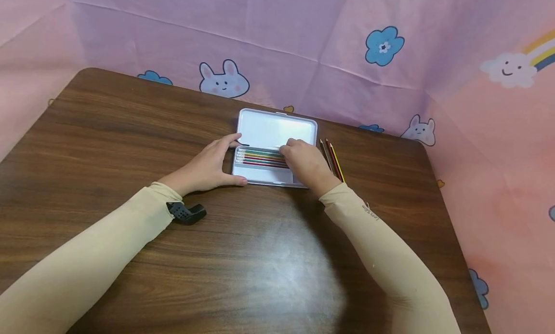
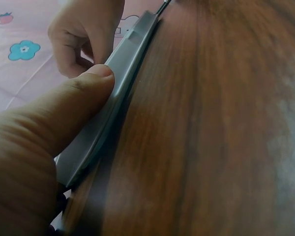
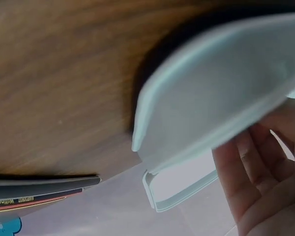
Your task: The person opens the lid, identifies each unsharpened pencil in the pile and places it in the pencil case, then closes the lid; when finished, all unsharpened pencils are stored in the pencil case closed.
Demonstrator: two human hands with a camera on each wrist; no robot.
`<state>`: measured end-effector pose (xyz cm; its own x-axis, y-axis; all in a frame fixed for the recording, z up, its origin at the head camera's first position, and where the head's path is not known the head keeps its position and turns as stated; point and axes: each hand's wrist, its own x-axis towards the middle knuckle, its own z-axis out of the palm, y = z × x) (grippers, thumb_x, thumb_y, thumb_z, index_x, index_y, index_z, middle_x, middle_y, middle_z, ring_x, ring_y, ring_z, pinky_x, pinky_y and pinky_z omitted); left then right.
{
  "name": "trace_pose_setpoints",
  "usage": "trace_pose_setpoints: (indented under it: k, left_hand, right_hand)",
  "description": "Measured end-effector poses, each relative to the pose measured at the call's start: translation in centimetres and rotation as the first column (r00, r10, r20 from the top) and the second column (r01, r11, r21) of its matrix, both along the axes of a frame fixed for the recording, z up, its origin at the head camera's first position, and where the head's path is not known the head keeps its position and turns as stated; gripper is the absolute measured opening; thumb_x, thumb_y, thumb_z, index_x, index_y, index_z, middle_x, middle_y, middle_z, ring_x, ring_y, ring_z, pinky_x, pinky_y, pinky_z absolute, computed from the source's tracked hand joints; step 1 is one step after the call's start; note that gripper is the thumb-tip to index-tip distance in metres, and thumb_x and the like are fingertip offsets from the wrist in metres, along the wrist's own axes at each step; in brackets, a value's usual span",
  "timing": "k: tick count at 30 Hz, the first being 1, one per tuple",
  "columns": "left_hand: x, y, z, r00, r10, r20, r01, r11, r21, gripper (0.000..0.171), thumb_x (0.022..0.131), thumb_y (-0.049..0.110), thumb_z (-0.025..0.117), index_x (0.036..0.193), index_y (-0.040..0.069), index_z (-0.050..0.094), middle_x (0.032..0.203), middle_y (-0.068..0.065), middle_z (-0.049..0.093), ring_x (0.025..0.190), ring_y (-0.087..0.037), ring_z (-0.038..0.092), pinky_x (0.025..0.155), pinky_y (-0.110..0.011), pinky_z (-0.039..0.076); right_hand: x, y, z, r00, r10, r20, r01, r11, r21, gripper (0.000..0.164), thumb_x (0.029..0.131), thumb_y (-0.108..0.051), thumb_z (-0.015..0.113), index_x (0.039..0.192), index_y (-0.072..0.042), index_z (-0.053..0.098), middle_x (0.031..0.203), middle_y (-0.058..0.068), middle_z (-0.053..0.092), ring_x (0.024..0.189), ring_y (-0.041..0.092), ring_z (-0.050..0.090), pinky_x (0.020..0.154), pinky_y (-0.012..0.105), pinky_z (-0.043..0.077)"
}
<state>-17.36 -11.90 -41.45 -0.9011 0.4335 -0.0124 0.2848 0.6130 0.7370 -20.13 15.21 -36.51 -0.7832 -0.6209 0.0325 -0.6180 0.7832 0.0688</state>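
A white pencil case [image 1: 266, 174] lies on the table with its lid [image 1: 264, 126] folded back. Several colored pencils [image 1: 262, 156] lie side by side along its back half, white ends to the left. My left hand [image 1: 205, 166] holds the left end between the thumb at the front wall [image 2: 101, 105] and fingers near the hinge. Over the right part of the case, my right hand [image 1: 305, 164] reaches in with bent fingers, covering the right ends of the pencils. Its fingertips are hidden behind the case wall in the right wrist view; I cannot tell whether they pinch a pencil.
To the right of the case, a few loose pencils [image 1: 336, 161] lie on the brown wooden table [image 1: 208, 266]. Patterned pink and purple cloth [image 1: 277, 45] hangs behind the table's back edge and along its right side. A black strap [image 1: 186, 213] sits at the left wrist.
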Motion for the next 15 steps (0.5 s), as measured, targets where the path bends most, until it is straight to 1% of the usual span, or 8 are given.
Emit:
trace_pose_setpoints:
  k: [5,9,12,15]
  left_hand:
    - [0.0,0.1,0.0,1.000,0.004,0.004,-0.004,1.000,-0.005,0.119,0.078,0.060,0.085,0.165,0.015,0.017,0.160,-0.013,0.040,0.153,-0.035,0.026,0.120,-0.062,0.027]
    - [0.0,0.0,0.0,1.000,0.005,-0.003,-0.005,1.000,-0.009,0.120,0.078,0.060,0.085,0.165,0.015,0.017,0.160,-0.014,0.040,0.153,-0.035,0.026,0.120,-0.063,0.026]
    - [0.0,0.1,0.0,1.000,0.005,-0.007,-0.005,1.000,-0.010,0.119,0.078,0.058,0.086,0.165,0.014,0.017,0.160,-0.014,0.041,0.153,-0.035,0.025,0.121,-0.062,0.026]
    - [0.0,0.2,0.1,1.000,0.004,-0.009,-0.004,1.000,-0.006,0.118,0.079,0.057,0.086,0.165,0.014,0.018,0.160,-0.014,0.041,0.153,-0.034,0.026,0.121,-0.061,0.026]
  right_hand:
    - [0.1,0.2,0.0,1.000,0.018,0.009,-0.018,1.000,-0.005,0.024,0.100,0.003,0.057,0.106,-0.007,0.078,0.093,0.008,0.073,0.087,0.023,0.071,0.074,0.038,0.059]
    - [0.3,0.4,0.1,0.999,0.010,0.038,-0.010,1.000,-0.012,0.024,0.100,0.000,0.058,0.110,-0.007,0.078,0.097,0.008,0.074,0.091,0.023,0.071,0.078,0.037,0.060]
    - [0.5,0.9,0.4,0.997,-0.008,0.081,0.014,0.997,-0.080,0.022,0.101,-0.003,0.060,0.114,-0.006,0.076,0.101,0.008,0.073,0.091,0.021,0.069,0.079,0.036,0.059]
    - [0.7,2.3,1.0,0.992,-0.032,0.122,0.055,0.980,-0.189,0.020,0.100,-0.004,0.061,0.115,-0.004,0.075,0.104,0.009,0.072,0.091,0.021,0.067,0.080,0.036,0.058]
